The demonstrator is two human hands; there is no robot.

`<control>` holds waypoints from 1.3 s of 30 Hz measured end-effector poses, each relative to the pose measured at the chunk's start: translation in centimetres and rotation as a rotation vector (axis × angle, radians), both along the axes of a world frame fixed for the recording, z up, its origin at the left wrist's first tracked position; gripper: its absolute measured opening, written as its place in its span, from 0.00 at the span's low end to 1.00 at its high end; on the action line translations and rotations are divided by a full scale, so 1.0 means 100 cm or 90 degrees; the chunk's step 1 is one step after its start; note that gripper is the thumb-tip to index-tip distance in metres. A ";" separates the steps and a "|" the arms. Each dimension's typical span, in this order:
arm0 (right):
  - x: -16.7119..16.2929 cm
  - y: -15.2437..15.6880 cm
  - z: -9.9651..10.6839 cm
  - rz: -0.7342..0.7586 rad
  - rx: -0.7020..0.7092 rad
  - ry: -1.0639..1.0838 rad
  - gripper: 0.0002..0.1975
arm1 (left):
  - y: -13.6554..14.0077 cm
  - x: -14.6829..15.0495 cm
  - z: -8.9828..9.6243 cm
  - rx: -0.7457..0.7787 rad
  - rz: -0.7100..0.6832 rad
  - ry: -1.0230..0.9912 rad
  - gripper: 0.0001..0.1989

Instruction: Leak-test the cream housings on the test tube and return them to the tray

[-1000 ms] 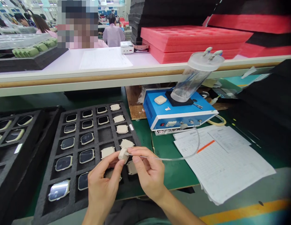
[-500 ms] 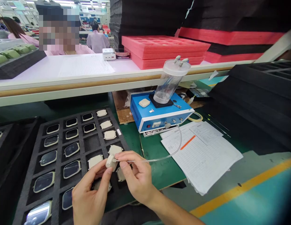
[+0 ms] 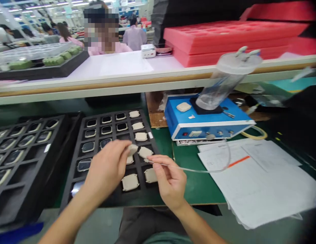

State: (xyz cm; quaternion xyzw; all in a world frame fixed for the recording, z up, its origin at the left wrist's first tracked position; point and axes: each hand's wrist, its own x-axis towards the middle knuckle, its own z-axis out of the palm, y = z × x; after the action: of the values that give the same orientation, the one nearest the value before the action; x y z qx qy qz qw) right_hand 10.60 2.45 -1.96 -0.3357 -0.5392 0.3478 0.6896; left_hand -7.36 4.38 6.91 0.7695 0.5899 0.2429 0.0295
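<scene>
My left hand (image 3: pixel 109 164) is closed on a small beige smartwatch case (image 3: pixel 132 149), which pokes out past the fingertips. Between the thumb and fingers of my right hand (image 3: pixel 170 178) is a thin clear tube (image 3: pixel 196 171); its tip points left, apart from the held case. Below both hands lies a black foam tray (image 3: pixel 96 137). Its left columns hold watches with dark screens (image 3: pixel 88 146), and the right ones hold beige cases (image 3: pixel 130 182). My left hand and forearm hide part of the tray.
The tube runs to a blue box (image 3: pixel 211 123) bearing a clear cylinder (image 3: pixel 219 84) and another beige case (image 3: pixel 183 107). Papers (image 3: pixel 249 179) lie to the right. A second foam tray (image 3: pixel 22 173) stands left. Above, a shelf (image 3: pixel 122 78) carries red foam (image 3: pixel 224 40). A person sits beyond.
The view has shifted left. My left hand has carried the case away from the tube's tip, to the left over the tray. My right hand still holds the tube.
</scene>
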 end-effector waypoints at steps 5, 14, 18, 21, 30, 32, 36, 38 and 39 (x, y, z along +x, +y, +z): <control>0.000 -0.004 -0.003 0.000 -0.027 0.004 0.09 | 0.066 -0.030 0.012 -0.232 -0.077 0.100 0.17; -0.001 -0.004 0.003 0.005 -0.035 0.010 0.09 | 0.096 -0.048 0.009 -0.158 0.030 0.130 0.19; -0.001 -0.004 0.002 -0.002 -0.043 0.000 0.09 | 0.098 -0.039 0.003 -0.149 0.020 0.148 0.17; 0.000 -0.004 0.001 -0.007 -0.044 -0.012 0.08 | 0.084 -0.033 0.004 -0.133 -0.033 0.144 0.17; 0.000 -0.003 0.003 -0.003 -0.056 -0.019 0.08 | 0.069 -0.031 0.006 -0.159 -0.078 0.187 0.16; 0.000 -0.003 0.003 -0.001 -0.055 -0.013 0.08 | 0.081 -0.035 0.007 -0.147 -0.026 0.202 0.17; -0.001 -0.003 0.004 -0.004 -0.053 -0.007 0.08 | 0.109 -0.040 0.002 -0.159 0.047 0.236 0.15; -0.001 -0.003 0.005 -0.001 -0.051 -0.003 0.08 | 0.119 -0.037 0.000 -0.169 0.058 0.241 0.15; -0.001 -0.003 0.006 0.001 -0.050 -0.001 0.08 | 0.121 -0.034 0.001 -0.170 0.062 0.237 0.14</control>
State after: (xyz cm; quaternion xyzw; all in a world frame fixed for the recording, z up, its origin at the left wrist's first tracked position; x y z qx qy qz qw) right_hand 10.53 2.18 -1.40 -0.3627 -0.5259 0.3691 0.6751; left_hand -10.80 16.52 6.99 0.7609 0.6485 0.0173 0.0100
